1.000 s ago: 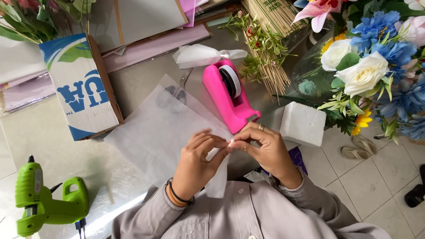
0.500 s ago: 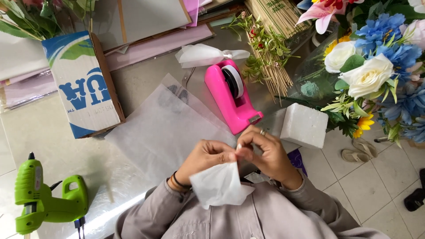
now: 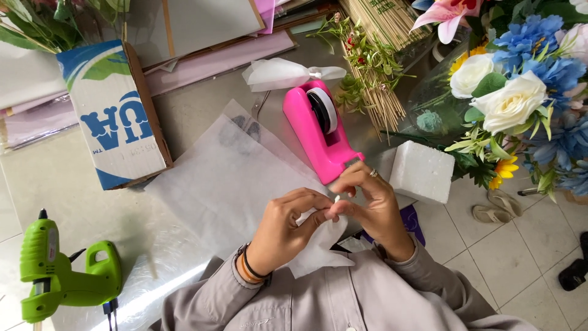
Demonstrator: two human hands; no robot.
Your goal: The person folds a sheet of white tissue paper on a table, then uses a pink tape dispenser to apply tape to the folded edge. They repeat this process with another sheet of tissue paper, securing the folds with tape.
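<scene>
Head view, nearest first: both hands pinch a small piece of white tissue paper — thin, crumpled, its loose end hanging toward the grey-sleeved chest. Left hand has its fingers curled shut on the gathered top; right hand, with a ring, closes thumb and fingertips on the same spot. Just beyond lie flat translucent sheets on the table, then a pink tape dispenser — a white foam block beside it. Farther off sits a finished white tissue bundle.
</scene>
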